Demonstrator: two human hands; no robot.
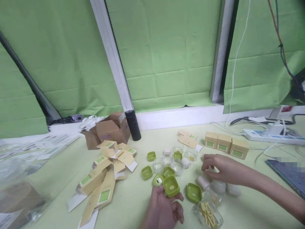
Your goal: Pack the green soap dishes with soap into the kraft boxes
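My left hand point(164, 208) holds a small green square cup point(171, 186) between thumb and fingers, its hollow side up. Just behind it lies a green lid point(158, 180) with a white patch. My right hand point(215, 167) is above the table at right, fingers loosely bent and thumb apart, with nothing visible in it. Below that hand are a pale roll point(203, 183) and several wrapped pale pieces. Between the hands sits another green cup point(194, 192). A clear container point(209, 214) of yellow strips stands near the front. Several clear cups point(177, 167) and green cups are grouped behind.
Unfolded tan cartons point(105, 190) are piled at left, before an open brown box point(113, 128) and a black bottle point(132, 125). Three closed tan boxes point(224, 144) stand back right. A power strip point(259, 135) with cables and a phone point(288, 178) lie at right.
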